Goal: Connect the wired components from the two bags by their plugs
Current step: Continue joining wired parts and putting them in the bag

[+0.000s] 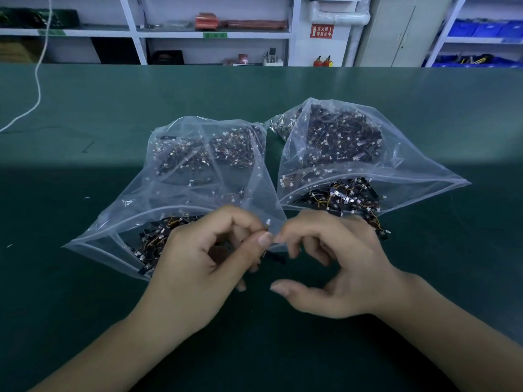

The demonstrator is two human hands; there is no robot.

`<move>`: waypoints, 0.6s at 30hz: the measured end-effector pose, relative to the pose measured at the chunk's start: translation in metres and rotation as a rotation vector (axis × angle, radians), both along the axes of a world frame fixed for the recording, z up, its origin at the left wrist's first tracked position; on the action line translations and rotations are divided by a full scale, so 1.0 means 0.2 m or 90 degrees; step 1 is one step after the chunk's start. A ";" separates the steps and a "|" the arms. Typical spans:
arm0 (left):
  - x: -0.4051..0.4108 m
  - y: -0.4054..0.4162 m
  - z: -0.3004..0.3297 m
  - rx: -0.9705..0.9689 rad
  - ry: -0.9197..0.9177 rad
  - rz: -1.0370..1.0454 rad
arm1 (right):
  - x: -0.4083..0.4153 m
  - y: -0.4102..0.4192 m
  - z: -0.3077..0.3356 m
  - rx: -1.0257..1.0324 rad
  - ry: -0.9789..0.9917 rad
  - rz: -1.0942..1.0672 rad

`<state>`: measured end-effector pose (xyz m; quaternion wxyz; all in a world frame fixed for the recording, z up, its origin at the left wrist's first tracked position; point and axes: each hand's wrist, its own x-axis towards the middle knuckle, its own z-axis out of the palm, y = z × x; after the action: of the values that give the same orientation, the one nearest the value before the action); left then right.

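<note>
Two clear plastic bags lie open toward me on the green table. The left bag (198, 171) and the right bag (368, 159) each hold several small black wired components with white plugs. In front of the left bag's mouth, my left hand (203, 264) pinches a thin wire between thumb and forefinger, and its white plug (268, 222) sticks up. A small black component (276, 257) hangs just below. My right hand (334, 264) is beside it, fingers curled, its forefinger tip close to the plug. Whether it touches the wire is unclear.
A few components (379, 224) spill from the right bag's mouth onto the green mat (85, 278). A white cord (36, 80) trails across the far left of the table. White shelving (215, 32) with boxes stands behind the table's far edge.
</note>
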<state>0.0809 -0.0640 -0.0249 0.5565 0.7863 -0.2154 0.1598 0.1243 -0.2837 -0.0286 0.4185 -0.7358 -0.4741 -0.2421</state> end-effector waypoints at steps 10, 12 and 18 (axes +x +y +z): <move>0.00 -0.01 0.00 -0.139 0.016 0.023 | 0.03 0.03 -0.05 0.117 0.054 -0.083; 0.00 -0.01 0.00 -0.143 0.020 0.027 | 0.03 0.03 -0.04 0.124 0.078 -0.084; 0.00 0.00 0.01 -0.103 -0.036 0.053 | 0.03 0.04 -0.03 0.106 0.069 -0.075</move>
<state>0.0803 -0.0639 -0.0235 0.6048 0.7423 -0.1847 0.2214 0.1306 -0.2766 -0.0352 0.4880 -0.7372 -0.3850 -0.2649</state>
